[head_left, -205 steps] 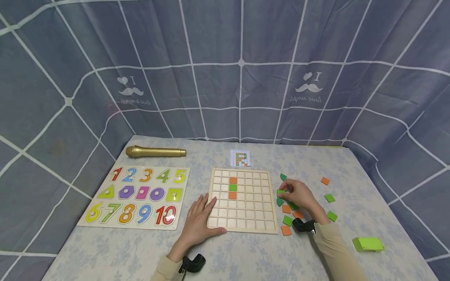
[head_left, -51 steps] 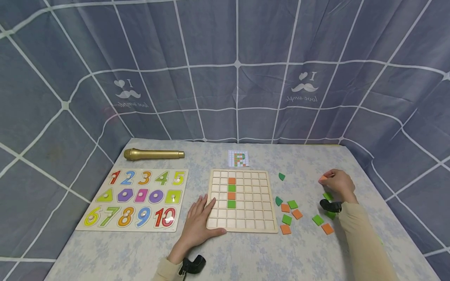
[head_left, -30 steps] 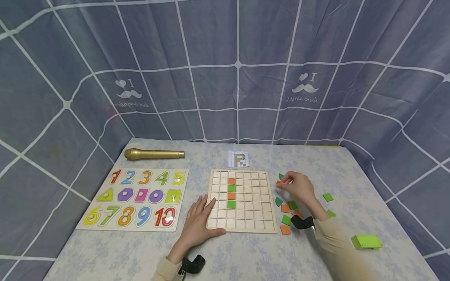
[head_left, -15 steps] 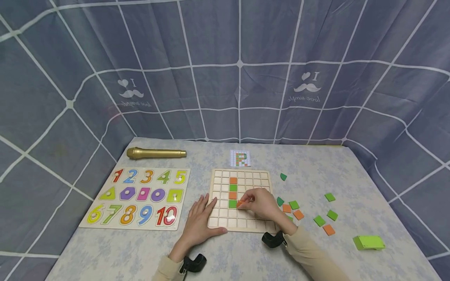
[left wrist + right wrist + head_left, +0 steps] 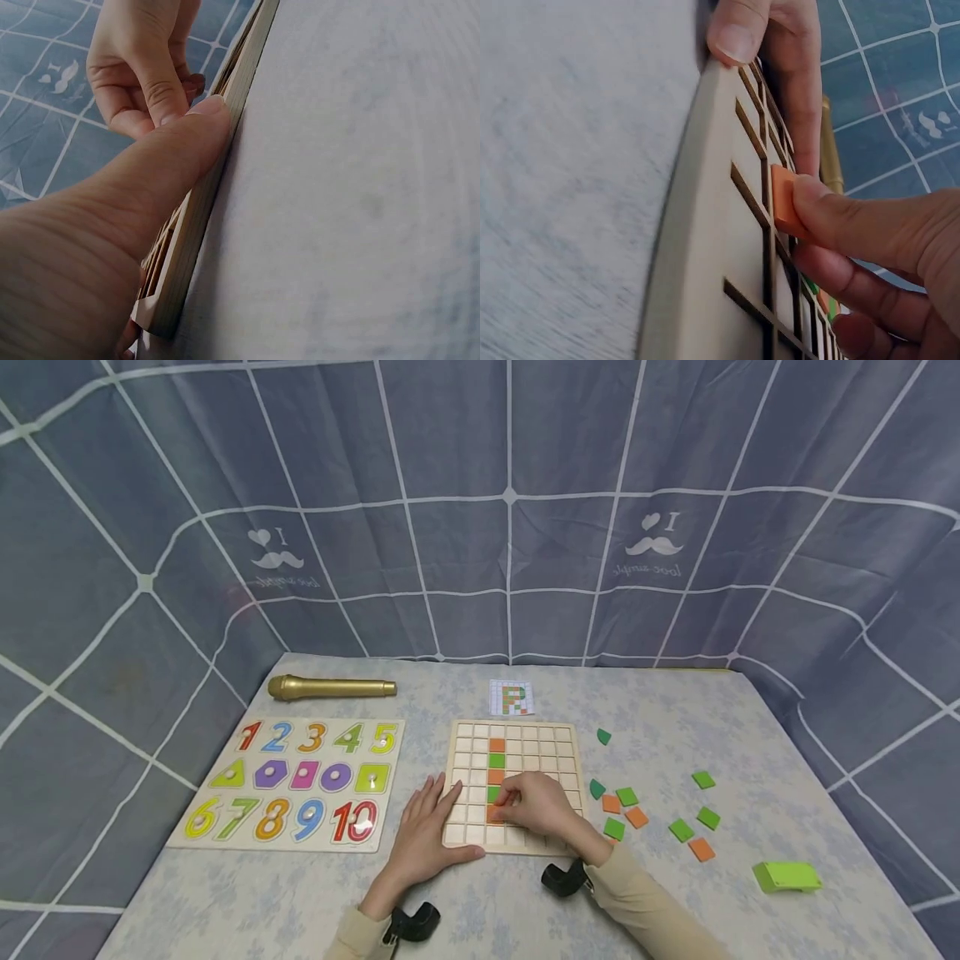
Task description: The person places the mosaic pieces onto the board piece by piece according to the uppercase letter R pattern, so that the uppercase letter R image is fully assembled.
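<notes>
A wooden grid board [image 5: 551, 752] lies on the table with a column of orange and green square tiles in it. My right hand [image 5: 536, 803] pinches an orange tile [image 5: 784, 199] between thumb and fingers. That tile stands tilted at the grid, just below the green tile [image 5: 492, 793] at the column's lower end. On the board's left edge rests my left hand [image 5: 426, 831], fingers spread, its thumb [image 5: 187, 135] along the near edge. A pattern card [image 5: 512, 697] with an orange and green R-like figure lies behind the board.
Several loose orange and green tiles [image 5: 681, 831] lie right of the board, with dark green rounded pieces [image 5: 603, 737] nearby. A light green block [image 5: 787, 877] sits farther right. At left are a number-and-shape puzzle [image 5: 288, 785] and a gold microphone [image 5: 332, 687].
My right hand set a green tile in the column, then took an orange tile from the far right and brought it left to the column's lower end. My left hand stayed in place.
</notes>
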Demonstrator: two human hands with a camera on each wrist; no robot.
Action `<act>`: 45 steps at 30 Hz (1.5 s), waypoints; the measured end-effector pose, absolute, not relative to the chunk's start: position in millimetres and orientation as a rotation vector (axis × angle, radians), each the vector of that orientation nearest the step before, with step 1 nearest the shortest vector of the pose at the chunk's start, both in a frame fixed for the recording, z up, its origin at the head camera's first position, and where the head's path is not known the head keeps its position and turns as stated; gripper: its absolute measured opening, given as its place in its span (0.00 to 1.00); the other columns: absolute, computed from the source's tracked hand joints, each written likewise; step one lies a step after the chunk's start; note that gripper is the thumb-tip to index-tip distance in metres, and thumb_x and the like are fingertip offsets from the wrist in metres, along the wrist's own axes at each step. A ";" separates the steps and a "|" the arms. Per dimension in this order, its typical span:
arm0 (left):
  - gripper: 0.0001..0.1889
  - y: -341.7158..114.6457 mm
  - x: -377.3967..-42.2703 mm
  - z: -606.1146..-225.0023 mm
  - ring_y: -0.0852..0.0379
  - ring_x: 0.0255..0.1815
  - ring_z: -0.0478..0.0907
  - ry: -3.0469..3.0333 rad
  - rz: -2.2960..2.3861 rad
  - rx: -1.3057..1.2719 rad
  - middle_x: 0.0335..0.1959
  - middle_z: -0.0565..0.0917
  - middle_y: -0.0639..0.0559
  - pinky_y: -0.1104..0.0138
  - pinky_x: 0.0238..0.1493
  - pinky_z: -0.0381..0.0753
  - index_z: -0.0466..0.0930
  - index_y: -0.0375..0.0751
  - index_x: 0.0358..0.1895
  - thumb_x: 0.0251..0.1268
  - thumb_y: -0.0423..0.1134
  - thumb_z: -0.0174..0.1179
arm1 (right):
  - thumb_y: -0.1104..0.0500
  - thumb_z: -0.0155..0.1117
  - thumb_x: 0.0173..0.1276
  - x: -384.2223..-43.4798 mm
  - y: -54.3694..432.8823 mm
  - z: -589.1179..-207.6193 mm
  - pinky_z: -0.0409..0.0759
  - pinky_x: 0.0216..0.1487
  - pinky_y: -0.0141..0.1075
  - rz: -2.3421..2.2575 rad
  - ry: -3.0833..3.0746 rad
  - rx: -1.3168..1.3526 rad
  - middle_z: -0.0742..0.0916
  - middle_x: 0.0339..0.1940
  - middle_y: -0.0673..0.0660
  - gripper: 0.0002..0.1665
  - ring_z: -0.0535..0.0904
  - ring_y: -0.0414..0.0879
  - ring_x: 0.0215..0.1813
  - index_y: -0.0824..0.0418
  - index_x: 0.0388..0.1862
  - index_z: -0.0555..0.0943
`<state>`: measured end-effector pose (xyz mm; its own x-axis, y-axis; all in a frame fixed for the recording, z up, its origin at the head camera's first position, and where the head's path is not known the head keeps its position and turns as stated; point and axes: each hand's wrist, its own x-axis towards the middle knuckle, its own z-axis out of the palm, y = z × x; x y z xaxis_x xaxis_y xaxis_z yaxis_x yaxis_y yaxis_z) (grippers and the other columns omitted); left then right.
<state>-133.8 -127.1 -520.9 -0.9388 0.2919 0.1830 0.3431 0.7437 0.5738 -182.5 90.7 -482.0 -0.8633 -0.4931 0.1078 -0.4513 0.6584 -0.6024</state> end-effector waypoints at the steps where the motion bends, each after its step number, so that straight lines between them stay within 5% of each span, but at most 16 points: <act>1: 0.52 -127.5 -133.4 -521.0 0.37 0.73 0.45 -2.861 -0.965 -0.515 0.72 0.55 0.34 0.45 0.68 0.45 0.63 0.38 0.70 0.42 0.64 0.70 | 0.51 0.76 0.53 -181.7 90.3 -482.1 0.70 0.24 0.30 -0.988 2.802 -0.800 0.78 0.19 0.38 0.08 0.70 0.33 0.20 0.48 0.22 0.83; 27: 0.52 -127.0 -135.7 -519.8 0.37 0.73 0.46 -2.851 -0.952 -0.537 0.71 0.56 0.33 0.45 0.68 0.45 0.63 0.37 0.70 0.43 0.64 0.69 | 0.54 0.75 0.55 -179.3 89.8 -479.3 0.70 0.27 0.31 -0.822 2.917 -0.885 0.81 0.20 0.39 0.08 0.72 0.37 0.27 0.48 0.19 0.86; 35: 0.53 -127.5 -134.4 -518.9 0.38 0.73 0.45 -2.865 -0.962 -0.524 0.72 0.55 0.34 0.46 0.69 0.44 0.62 0.38 0.71 0.42 0.63 0.70 | 0.52 0.73 0.57 -177.1 96.1 -485.9 0.72 0.32 0.31 -0.883 2.871 -0.902 0.82 0.25 0.38 0.03 0.73 0.36 0.32 0.48 0.28 0.88; 45: 0.52 -126.1 -134.6 -518.2 0.37 0.73 0.45 -2.859 -0.963 -0.522 0.71 0.56 0.33 0.45 0.68 0.45 0.63 0.37 0.70 0.41 0.64 0.70 | 0.54 0.73 0.58 -171.1 137.7 -483.1 0.72 0.27 0.31 -1.146 3.033 -0.816 0.82 0.29 0.43 0.10 0.72 0.37 0.27 0.56 0.37 0.88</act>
